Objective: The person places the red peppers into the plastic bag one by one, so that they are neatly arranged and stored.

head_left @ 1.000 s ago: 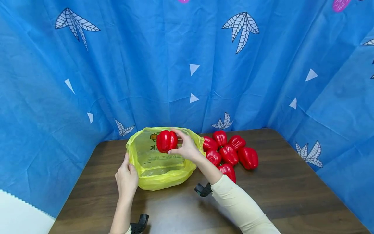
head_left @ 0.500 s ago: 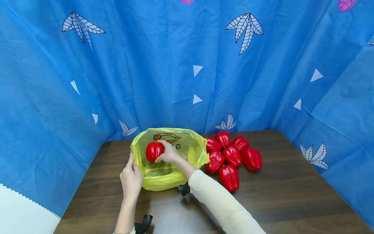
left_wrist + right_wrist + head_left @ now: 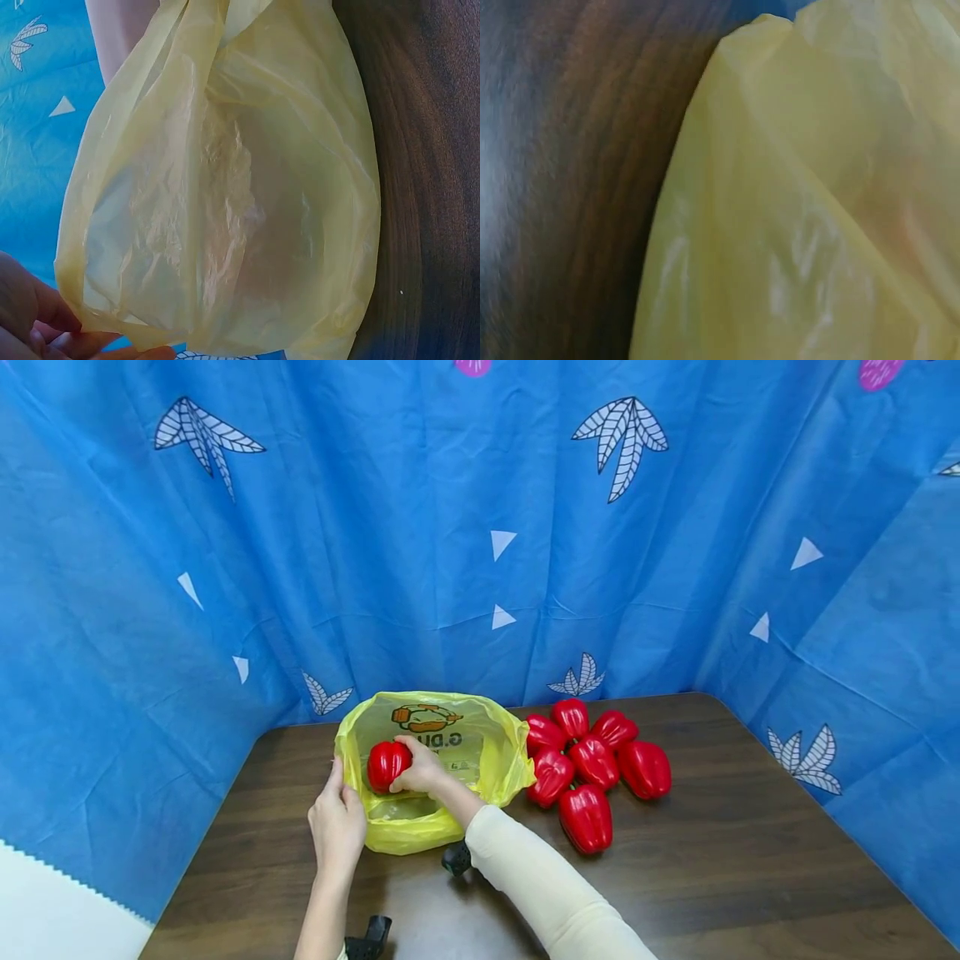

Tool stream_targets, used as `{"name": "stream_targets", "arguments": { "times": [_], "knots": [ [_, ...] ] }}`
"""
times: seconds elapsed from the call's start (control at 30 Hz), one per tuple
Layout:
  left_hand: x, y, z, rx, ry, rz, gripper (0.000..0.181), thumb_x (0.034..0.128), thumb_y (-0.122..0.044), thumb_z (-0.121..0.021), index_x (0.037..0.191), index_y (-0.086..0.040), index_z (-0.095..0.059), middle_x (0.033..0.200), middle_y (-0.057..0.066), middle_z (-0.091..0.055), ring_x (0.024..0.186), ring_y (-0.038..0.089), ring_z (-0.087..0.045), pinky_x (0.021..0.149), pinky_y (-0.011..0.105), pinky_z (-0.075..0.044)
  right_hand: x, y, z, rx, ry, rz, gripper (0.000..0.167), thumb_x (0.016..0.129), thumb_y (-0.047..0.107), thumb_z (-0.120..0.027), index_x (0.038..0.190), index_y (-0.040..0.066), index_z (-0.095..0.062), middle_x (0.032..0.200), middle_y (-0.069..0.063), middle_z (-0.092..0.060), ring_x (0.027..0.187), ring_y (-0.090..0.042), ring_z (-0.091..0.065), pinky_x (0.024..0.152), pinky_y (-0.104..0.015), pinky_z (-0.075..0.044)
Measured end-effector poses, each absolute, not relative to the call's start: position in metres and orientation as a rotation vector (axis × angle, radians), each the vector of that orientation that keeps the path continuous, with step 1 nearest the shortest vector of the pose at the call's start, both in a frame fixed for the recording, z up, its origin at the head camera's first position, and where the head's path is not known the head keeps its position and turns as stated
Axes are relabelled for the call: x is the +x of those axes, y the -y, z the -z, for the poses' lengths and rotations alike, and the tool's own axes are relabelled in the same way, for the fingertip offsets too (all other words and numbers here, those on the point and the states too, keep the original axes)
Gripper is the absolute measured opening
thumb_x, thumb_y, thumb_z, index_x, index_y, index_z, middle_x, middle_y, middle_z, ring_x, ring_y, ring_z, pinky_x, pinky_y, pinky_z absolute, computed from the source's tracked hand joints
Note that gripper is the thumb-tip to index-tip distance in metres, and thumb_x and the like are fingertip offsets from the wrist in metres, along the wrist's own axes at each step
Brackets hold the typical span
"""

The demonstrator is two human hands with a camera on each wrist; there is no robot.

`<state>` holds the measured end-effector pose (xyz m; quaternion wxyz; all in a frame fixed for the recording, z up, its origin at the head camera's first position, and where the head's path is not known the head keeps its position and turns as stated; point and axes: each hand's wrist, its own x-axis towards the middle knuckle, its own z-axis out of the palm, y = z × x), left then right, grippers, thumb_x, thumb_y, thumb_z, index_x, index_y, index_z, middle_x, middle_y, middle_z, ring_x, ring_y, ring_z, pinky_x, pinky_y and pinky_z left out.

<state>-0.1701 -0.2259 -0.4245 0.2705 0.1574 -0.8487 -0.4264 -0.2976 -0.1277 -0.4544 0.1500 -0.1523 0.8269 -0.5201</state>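
Observation:
A yellow plastic bag (image 3: 420,837) stands with its mouth wide on the table, a printed logo showing on its inner back wall. My left hand (image 3: 337,822) pinches the bag's left rim; in the left wrist view the fingers (image 3: 79,343) of that hand hold the edge of the film. Inside the bag, toward its left side, my right hand (image 3: 422,768) grips a red bell pepper (image 3: 387,766). The right wrist view shows mostly the bag's outer wall (image 3: 727,225), and the right hand is hidden there.
Several red bell peppers (image 3: 595,762) lie clustered on the brown wooden table (image 3: 750,827), just right of the bag. A blue patterned curtain (image 3: 450,527) hangs behind and along the sides.
My right hand has carried the bell pepper left and down, from above the bag's mouth to inside it. The left hand keeps hold of the rim.

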Motion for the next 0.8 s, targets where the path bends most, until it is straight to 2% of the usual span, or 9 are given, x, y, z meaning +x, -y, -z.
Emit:
{"name": "stream_targets", "arguments": {
  "times": [0.2,0.27,0.3,0.37,0.5,0.53,0.6,0.7,0.8],
  "knots": [
    [-0.170,0.225,0.426,0.430,2.280,1.137,0.048,0.0982,-0.002,-0.041,0.146,0.003,-0.039,0.146,0.025,-0.043,0.093,0.049,-0.059,0.091,0.058,-0.050,-0.294,0.134,0.456,-0.448,-2.384,1.526,0.091,0.068,-0.007,-0.082,0.147,0.018,-0.043,0.136,-0.012,-0.057,0.122,-0.032,-0.056,0.099,-0.044,-0.052],
    [-0.170,0.225,0.425,0.432,2.283,1.135,0.048,0.0982,-0.002,-0.041,0.146,0.003,-0.039,0.146,0.025,-0.043,0.097,0.049,-0.060,0.093,0.057,-0.050,-0.293,0.136,0.456,-0.445,-2.388,1.529,0.091,0.068,-0.007,-0.082,0.147,0.017,-0.043,0.134,-0.013,-0.058,0.120,-0.030,-0.057,0.098,-0.043,-0.052],
    [-0.170,0.225,0.425,0.435,2.285,1.136,0.048,0.0982,-0.002,-0.041,0.146,0.002,-0.039,0.146,0.024,-0.043,0.092,0.048,-0.060,0.093,0.057,-0.051,-0.293,0.136,0.456,-0.442,-2.383,1.534,0.091,0.069,-0.007,-0.082,0.147,0.016,-0.042,0.134,-0.013,-0.058,0.120,-0.031,-0.057,0.098,-0.042,-0.053],
    [-0.170,0.225,0.425,0.433,2.290,1.136,0.048,0.0981,-0.002,-0.041,0.146,0.002,-0.039,0.146,0.025,-0.043,0.101,0.050,-0.059,0.096,0.057,-0.050,-0.293,0.136,0.456,-0.437,-2.380,1.537,0.090,0.069,-0.007,-0.082,0.147,0.015,-0.042,0.134,-0.014,-0.057,0.119,-0.031,-0.058,0.097,-0.041,-0.053],
    [-0.169,0.225,0.424,0.444,2.301,1.132,0.049,0.0982,-0.002,-0.042,0.147,0.001,-0.038,0.146,0.024,-0.043,0.092,0.047,-0.061,0.092,0.054,-0.053,-0.293,0.134,0.455,-0.450,-2.365,1.533,0.089,0.072,-0.004,-0.081,0.148,0.015,-0.040,0.138,-0.015,-0.056,0.122,-0.031,-0.057,0.098,-0.041,-0.053],
    [-0.169,0.225,0.424,0.445,2.302,1.137,0.049,0.0983,-0.002,-0.042,0.147,0.001,-0.038,0.147,0.024,-0.043,0.100,0.048,-0.061,0.095,0.054,-0.052,-0.293,0.133,0.454,-0.457,-2.355,1.532,0.089,0.072,-0.003,-0.081,0.149,0.014,-0.040,0.139,-0.015,-0.055,0.123,-0.031,-0.056,0.098,-0.041,-0.053],
    [-0.169,0.225,0.423,0.451,2.304,1.152,0.049,0.0984,-0.002,-0.043,0.147,0.000,-0.038,0.147,0.023,-0.042,0.103,0.048,-0.060,0.096,0.053,-0.052,-0.293,0.130,0.451,-0.477,-2.337,1.528,0.087,0.074,-0.001,-0.081,0.149,0.014,-0.039,0.140,-0.016,-0.053,0.121,-0.033,-0.058,0.097,-0.041,-0.053],
    [-0.169,0.226,0.422,0.448,2.305,1.176,0.050,0.0984,-0.001,-0.043,0.148,0.000,-0.037,0.148,0.023,-0.041,0.127,0.050,-0.047,0.103,0.059,-0.042,-0.291,0.121,0.441,-0.507,-2.290,1.544,0.085,0.077,0.001,-0.079,0.150,0.013,-0.038,0.143,-0.019,-0.049,0.122,-0.036,-0.057,0.094,-0.042,-0.054],
    [-0.169,0.226,0.421,0.453,2.308,1.185,0.050,0.0985,-0.002,-0.042,0.148,0.000,-0.037,0.149,0.023,-0.041,0.129,0.049,-0.046,0.105,0.059,-0.041,-0.286,0.108,0.427,-0.561,-2.243,1.592,0.082,0.080,0.003,-0.077,0.150,0.013,-0.037,0.145,-0.019,-0.047,0.125,-0.039,-0.055,0.091,-0.040,-0.056]
  ]
}}
